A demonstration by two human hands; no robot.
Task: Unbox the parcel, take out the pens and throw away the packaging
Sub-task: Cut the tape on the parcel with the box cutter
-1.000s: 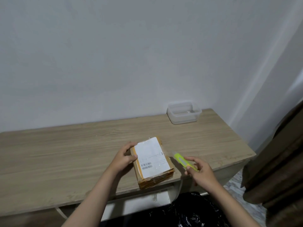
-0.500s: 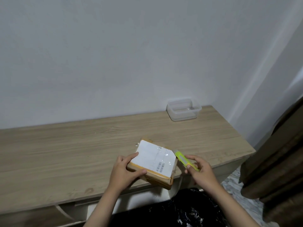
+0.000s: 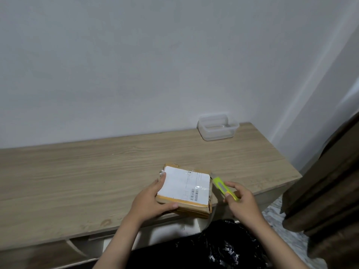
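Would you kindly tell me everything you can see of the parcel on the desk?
The parcel is a flat brown cardboard box, still sealed with tape, with a white barcoded shipping label covering its top. It lies at the wooden desk's near edge. The left hand grips its left side; the yellow-green utility knife in the right hand points at its right edge.

Head camera looks forward and down, close over the desk [image 3: 77, 171].
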